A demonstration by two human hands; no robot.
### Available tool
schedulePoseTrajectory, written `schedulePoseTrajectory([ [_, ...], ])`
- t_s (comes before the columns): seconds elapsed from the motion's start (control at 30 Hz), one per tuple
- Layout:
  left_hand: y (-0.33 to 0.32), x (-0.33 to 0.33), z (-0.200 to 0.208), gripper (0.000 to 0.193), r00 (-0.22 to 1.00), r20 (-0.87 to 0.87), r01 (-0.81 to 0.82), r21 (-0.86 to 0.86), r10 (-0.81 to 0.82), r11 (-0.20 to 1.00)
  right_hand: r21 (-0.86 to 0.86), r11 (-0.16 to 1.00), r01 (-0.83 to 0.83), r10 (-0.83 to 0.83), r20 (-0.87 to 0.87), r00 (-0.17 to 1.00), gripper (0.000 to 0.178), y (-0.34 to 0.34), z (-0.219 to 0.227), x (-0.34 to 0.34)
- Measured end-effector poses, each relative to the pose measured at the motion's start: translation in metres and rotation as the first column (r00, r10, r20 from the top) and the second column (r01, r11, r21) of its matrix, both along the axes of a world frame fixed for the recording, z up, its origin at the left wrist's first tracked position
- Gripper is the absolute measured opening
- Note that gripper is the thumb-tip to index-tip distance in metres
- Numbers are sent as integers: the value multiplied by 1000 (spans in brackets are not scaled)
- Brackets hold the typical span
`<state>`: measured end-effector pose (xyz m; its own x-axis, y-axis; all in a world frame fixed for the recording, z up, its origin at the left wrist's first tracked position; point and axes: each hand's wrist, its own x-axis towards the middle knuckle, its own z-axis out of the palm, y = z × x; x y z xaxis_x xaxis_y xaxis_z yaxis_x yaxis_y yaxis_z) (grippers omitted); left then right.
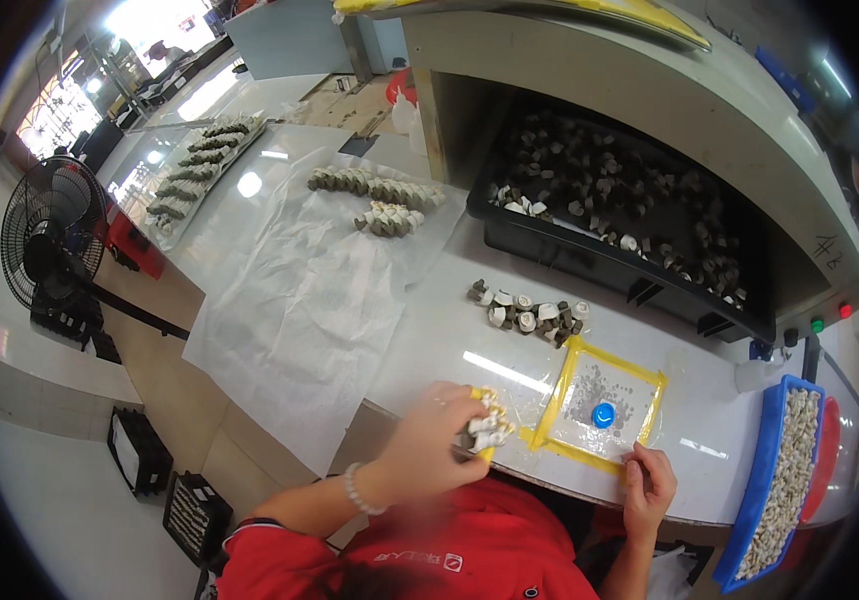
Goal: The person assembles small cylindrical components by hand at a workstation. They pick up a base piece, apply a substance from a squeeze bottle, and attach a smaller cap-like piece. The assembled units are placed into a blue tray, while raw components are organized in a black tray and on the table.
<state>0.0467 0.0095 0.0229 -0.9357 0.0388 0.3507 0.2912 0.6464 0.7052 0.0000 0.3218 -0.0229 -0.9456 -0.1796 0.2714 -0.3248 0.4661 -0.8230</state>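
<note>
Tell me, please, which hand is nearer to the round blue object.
Right. The right hand is at the near right corner of the taped square, close to the round blue object; the left hand, holding whitish pieces, is farther left.

A hand could pass leftward over the white sheet's (300, 310) near part. Ahead, the clustered pieces (526, 317), then the black crate's (570, 258) wall, stand in the way; a blue tray (758, 490) bounds the right. Clearance beneath the hood (640, 75) is hard to judge in shadow.
</note>
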Motion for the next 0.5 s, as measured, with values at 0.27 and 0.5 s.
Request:
schedulePoseTrajectory([
  [0.27,-146,-39,54,39,873,-26,-486,10,487,874,-4,1000,-10,10,9,1000,19,1,-1,0],
  [0.5,-241,-114,38,35,751,-32,-654,-172,660,737,-2,1000,27,-27,5,1000,17,-1,-1,1],
])
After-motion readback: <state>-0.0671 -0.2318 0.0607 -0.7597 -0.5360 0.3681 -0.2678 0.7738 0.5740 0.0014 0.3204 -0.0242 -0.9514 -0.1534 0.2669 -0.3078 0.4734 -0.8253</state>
